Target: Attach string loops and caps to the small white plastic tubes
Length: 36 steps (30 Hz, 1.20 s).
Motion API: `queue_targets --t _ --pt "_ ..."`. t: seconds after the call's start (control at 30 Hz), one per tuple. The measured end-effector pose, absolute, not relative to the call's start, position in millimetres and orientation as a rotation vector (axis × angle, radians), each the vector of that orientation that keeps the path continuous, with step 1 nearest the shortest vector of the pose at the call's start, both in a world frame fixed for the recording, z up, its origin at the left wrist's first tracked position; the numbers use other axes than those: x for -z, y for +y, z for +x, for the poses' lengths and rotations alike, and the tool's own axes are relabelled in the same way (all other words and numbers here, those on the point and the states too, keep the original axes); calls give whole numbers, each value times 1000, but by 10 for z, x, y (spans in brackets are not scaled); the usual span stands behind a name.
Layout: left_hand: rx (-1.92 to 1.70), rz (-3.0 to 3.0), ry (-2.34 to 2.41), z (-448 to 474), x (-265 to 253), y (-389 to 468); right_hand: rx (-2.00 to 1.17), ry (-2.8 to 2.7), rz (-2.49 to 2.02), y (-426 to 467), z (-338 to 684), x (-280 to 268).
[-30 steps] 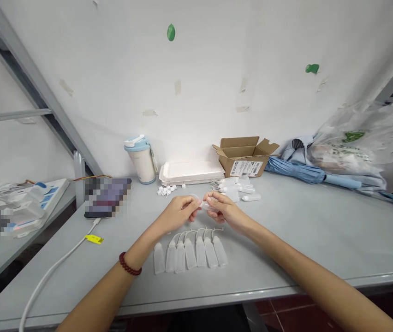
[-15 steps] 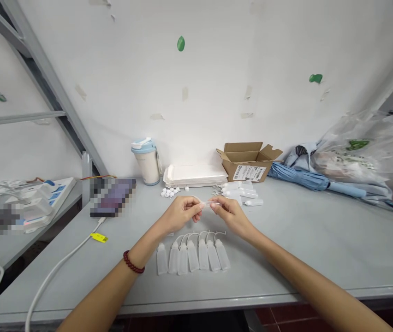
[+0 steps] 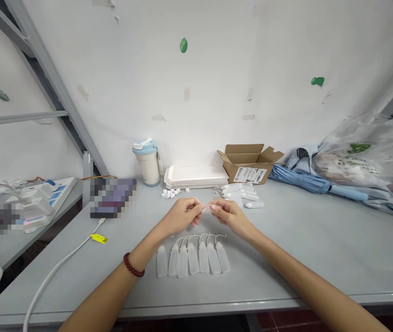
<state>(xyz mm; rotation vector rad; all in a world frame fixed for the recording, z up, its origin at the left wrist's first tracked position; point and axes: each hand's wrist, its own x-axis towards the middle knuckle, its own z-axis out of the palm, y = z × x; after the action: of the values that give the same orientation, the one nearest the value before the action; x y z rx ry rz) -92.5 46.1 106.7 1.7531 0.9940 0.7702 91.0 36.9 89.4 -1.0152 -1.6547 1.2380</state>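
Above the middle of the desk, my left hand is closed in a pinch on a thin white tube that curves over its fingers. Fingertip to fingertip with it, my right hand pinches a small clear piece; whether the two parts are joined is too small to tell. Just in front of both hands lies a row of several translucent squeeze bottles. Most of them have a bent white spout tube on top. The leftmost bottle shows no such tube.
Behind my hands lie small white caps and a pile of more bottles. Along the wall stand a tumbler, stacked white trays, an open carton and a folded blue umbrella. A phone with its white cable is at left.
Both hands stay pinched together at nearly the same spot, with only slight finger movement. The whole view has shifted a little; the bottles, caps and carton lie as before.
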Motion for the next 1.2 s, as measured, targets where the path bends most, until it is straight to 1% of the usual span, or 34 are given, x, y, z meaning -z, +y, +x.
queue_targets --t 0.13,0.27,0.37,0.43,0.47,0.67,0.93,1.2 --pt "-648 1721 1019 -932 -1077 471 -1125 -1745 -1045 358 901 -879" --pt "-561 1786 1091 -1122 -1098 620 -906 -1767 -1114 412 943 -872" --pt "-777 1954 1477 -1407 -1051 830 -690 -1722 -1194 496 1037 -879" --pt "-821 2136 1743 -1578 -987 954 -561 -1721 -1234 556 1122 -888" --pt "-807 2185 1799 -1637 -949 999 -504 -1726 -1253 585 1168 -893" --pt "-636 2297 1792 -1634 -750 1068 -248 -1793 -1332 739 1446 -904" --pt "-540 2301 1856 -1561 -699 1069 -229 -1821 -1408 831 1710 -949" --pt "-547 2268 1855 -1547 -706 1062 -354 -1923 -1455 795 1733 -995"
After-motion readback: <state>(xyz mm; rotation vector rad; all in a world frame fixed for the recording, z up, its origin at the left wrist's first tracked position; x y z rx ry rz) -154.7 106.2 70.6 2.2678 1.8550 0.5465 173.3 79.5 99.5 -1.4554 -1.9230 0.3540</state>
